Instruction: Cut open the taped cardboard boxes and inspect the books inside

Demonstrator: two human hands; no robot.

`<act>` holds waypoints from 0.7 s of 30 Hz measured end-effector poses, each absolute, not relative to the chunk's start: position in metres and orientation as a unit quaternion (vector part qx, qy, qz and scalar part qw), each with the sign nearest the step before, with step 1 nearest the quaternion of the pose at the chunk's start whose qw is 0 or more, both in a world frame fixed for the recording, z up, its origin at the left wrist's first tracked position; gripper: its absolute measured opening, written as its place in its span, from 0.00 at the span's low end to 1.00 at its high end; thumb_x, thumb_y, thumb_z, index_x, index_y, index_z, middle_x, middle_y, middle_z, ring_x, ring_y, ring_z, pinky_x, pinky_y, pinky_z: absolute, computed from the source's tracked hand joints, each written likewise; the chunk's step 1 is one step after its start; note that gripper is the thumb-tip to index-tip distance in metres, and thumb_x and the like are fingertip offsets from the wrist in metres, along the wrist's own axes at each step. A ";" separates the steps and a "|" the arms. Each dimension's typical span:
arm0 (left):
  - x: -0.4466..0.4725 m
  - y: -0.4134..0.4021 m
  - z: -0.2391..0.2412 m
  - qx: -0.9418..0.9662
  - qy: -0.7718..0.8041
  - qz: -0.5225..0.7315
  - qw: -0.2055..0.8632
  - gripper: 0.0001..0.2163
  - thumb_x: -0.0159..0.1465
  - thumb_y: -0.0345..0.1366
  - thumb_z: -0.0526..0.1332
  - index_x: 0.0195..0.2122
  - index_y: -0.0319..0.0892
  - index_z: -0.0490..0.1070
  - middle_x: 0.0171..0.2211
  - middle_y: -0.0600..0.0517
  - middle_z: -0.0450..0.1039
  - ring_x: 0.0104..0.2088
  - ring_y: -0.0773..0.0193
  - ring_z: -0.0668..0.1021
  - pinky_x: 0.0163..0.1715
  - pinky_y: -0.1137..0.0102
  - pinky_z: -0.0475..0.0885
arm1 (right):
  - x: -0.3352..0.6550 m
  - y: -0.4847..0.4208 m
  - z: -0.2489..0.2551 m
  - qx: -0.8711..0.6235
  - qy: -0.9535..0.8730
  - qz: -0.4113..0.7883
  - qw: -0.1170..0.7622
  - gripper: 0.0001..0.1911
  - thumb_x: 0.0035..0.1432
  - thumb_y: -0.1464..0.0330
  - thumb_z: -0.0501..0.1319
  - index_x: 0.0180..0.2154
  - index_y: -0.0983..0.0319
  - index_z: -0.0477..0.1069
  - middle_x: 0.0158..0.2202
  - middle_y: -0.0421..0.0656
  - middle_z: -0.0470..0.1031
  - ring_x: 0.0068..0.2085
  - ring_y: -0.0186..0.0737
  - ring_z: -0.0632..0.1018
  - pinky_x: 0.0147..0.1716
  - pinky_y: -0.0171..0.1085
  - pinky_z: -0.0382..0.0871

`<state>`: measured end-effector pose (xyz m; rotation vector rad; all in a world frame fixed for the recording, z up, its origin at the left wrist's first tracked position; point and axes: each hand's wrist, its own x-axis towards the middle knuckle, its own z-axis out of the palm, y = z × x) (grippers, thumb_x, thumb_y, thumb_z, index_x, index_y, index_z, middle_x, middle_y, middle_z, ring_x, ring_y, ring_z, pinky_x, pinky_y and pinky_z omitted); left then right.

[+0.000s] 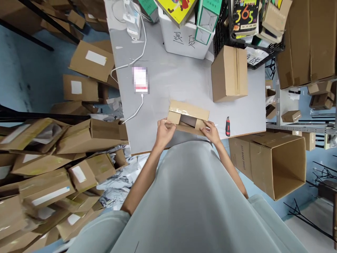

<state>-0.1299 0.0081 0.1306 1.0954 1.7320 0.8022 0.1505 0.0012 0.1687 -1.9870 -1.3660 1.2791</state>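
Observation:
A small brown cardboard box (189,109) lies at the table's near edge, its opening turned toward me and its end flaps partly folded in. Clear tape shines along its upper panel. At the box's left end, my left hand (165,133) grips a corner between thumb and fingers. My right hand (211,131) pinches the opposite end, by the lower right flap. Through the gap between the flaps the inside looks dark, and I cannot make out any contents. To the right of my right hand lies a red and black box cutter (228,126).
A closed carton (225,75) stands on the grey table (181,80) at right. Behind it are a white bin (181,42) and a black crate (223,38) of books. A phone (140,80) charges at left. Used cartons (47,186) pile up left; a large open box (286,168) sits right.

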 end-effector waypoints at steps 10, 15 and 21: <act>-0.135 -0.005 0.134 0.549 0.687 0.231 0.416 0.25 0.67 0.30 0.67 0.66 0.48 0.71 0.64 0.40 0.68 0.64 0.42 0.79 0.65 0.48 0.77 | 0.125 0.057 0.202 -0.745 -0.580 0.313 -0.100 0.58 0.71 0.50 0.66 0.85 0.55 0.32 0.60 0.56 0.77 0.53 0.58 0.85 0.59 0.50 0.74; -0.125 0.010 0.143 0.652 0.678 0.066 0.332 0.33 0.70 0.28 0.66 0.76 0.48 0.68 0.69 0.32 0.68 0.74 0.28 0.70 0.70 0.38 0.69 | 0.100 0.097 0.201 -0.743 -0.583 0.268 -0.190 0.63 0.70 0.51 0.69 0.84 0.65 0.30 0.65 0.67 0.76 0.64 0.65 0.81 0.61 0.51 0.73; -0.113 0.014 0.146 0.771 0.581 0.072 0.251 0.32 0.69 0.22 0.61 0.73 0.52 0.74 0.84 0.42 0.49 0.84 0.31 0.47 0.78 0.33 0.52 | 0.129 0.103 0.197 -0.709 -0.595 0.353 -0.135 0.56 0.70 0.56 0.66 0.85 0.62 0.36 0.60 0.60 0.83 0.59 0.63 0.84 0.60 0.52 0.75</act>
